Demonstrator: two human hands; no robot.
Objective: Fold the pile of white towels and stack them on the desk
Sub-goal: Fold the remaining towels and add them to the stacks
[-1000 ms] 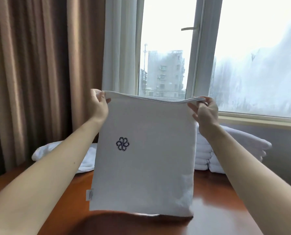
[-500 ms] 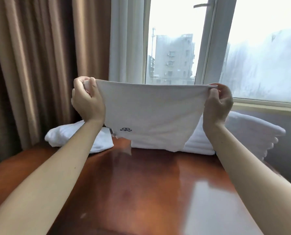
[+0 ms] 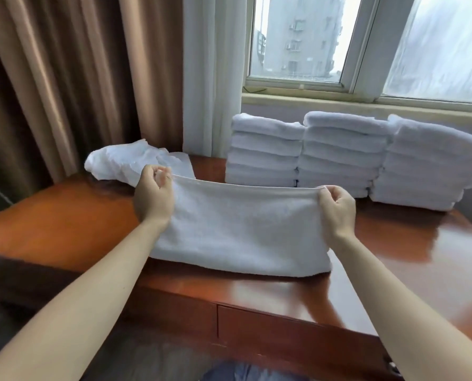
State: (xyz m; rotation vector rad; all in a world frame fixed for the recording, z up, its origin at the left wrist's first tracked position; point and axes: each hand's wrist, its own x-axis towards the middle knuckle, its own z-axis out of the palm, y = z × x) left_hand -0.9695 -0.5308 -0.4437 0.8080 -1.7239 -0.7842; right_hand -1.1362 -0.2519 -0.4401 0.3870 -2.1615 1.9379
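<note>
In the head view we see the left hand (image 3: 153, 199) and the right hand (image 3: 338, 213) each pinching one upper corner of a folded white towel (image 3: 243, 229) between the thumb and the curled fingers. The upper edge of the towel is stretched between the two hands, and its lower part lies on the desk (image 3: 64, 221), near the front edge. Along the back edge three stacks of folded towels (image 3: 339, 155) stand side by side, touching. A small pile of unfolded towels (image 3: 125, 163) lies at the back left corner, before the brown curtain (image 3: 64, 78).
</note>
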